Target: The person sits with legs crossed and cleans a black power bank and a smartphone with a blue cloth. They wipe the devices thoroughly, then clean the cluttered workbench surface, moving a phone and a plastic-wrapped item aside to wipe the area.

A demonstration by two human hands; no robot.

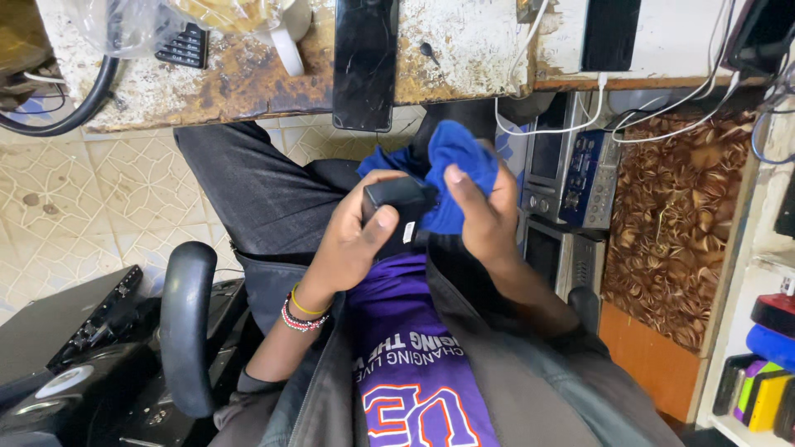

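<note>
I see my left hand (352, 240) clamp the small black plastic device (399, 201) over my lap, steadying it while my right hand's (484, 207) fingers press the bunched blue cloth (454, 170) against it.

A soft blue cloth (451, 178) rubs a matt black plastic device (396, 199); the worktop (464, 50) is rough and rusty.
</note>
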